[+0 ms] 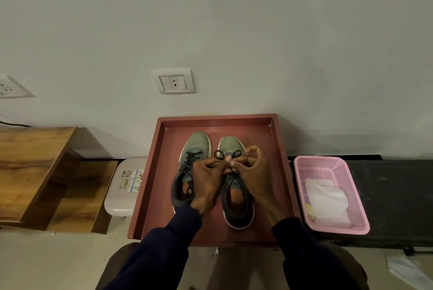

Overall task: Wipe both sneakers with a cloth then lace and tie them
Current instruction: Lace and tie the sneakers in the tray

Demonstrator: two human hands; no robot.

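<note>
Both the left hand (pixel 206 178) and right hand (pixel 251 167) pinch lace loops (pixel 228 155) on right sneaker (pixel 237 210), bow unfinished; left sneaker (pixel 191 149) laced, knot unclear; cloth (pixel 325 200) in basket (pixel 316 159)

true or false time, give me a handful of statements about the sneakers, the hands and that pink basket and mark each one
1. Both the left sneaker and the right sneaker stand inside the red tray. True.
2. The left hand and the right hand both pinch the black lace of the right sneaker. True.
3. The white cloth lies in the tray between the sneakers. False: it lies in the pink basket, to the right of the tray.
4. The right hand rests on the basket's rim. False: its fingers are curled on the lace, apart from the basket.
5. Both sneakers' toes point toward the wall. True.
</note>
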